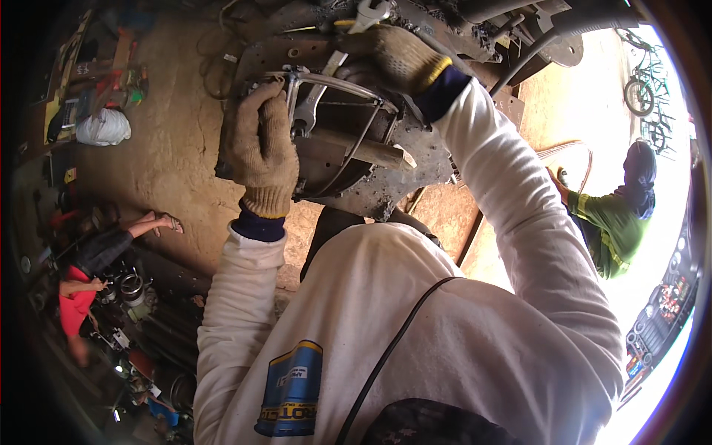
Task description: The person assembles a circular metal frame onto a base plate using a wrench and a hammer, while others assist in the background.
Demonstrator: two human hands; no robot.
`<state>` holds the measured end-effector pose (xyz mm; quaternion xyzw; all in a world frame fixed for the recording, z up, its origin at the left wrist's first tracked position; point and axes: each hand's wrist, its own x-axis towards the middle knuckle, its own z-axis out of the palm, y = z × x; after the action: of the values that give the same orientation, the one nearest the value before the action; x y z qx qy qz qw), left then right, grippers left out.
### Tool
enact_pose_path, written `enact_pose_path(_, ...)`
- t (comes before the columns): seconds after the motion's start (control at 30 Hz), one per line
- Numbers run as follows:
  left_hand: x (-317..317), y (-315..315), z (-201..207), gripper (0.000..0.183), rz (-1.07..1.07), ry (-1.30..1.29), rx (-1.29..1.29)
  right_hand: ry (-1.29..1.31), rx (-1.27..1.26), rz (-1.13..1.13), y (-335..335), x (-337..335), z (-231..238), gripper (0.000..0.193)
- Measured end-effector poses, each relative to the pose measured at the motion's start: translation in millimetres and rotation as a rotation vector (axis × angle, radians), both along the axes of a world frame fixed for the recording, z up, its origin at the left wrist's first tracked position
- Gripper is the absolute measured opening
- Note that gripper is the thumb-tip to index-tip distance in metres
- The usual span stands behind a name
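Note:
A double open-ended wrench (315,95) slants across a dark, greasy metal assembly (415,159). Its lower jaw sits beside a curved metal frame (337,80), though what that jaw grips is hard to see. My right hand (397,59), in a tan knit glove with a yellow cuff edge, is closed around the wrench's middle, and the upper jaw sticks out past the fingers. My left hand (263,144), gloved alike, is closed with its fingertips at the frame's upper left corner; whatever is pinched there is hidden. A wooden piece (363,148) lies through the assembly below the wrench.
A person in red (74,300) is at the lower left beside machine parts (133,293). Another person in green (615,222) crouches at the right near looped cable (575,148). A white sack (104,127) lies upper left; bicycles (644,93) stand far right.

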<state>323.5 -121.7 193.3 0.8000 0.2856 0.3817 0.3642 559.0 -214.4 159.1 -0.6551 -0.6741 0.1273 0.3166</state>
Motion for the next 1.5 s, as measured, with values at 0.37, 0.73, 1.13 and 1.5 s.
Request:
enact_pose_path(0.37, 2.9, -5.0, 12.0, 0.023, -0.003, 0.080, -0.065, -0.240, 0.089, 0.178, 122.1, -15.8, -39.6, 0.041)
enact_pose_path(0.73, -1.7, -1.8, 10.0, 0.022, -0.028, 0.064, -0.017, -0.159, 0.053, 0.030, 89.1, 34.9, -22.9, 0.028)
enact_pose_path(1.13, -1.4, -0.7, 12.7, 0.021, -0.036, 0.063, 0.042, -0.131, -0.452, -0.174, 47.3, 5.1, 8.7, 0.027)
enact_pose_path(1.5, -69.7, 4.0, 7.0, 0.020, 0.072, -0.194, -0.060, -0.090, -0.168, -0.382, 5.9, -18.4, 26.0, 0.027)
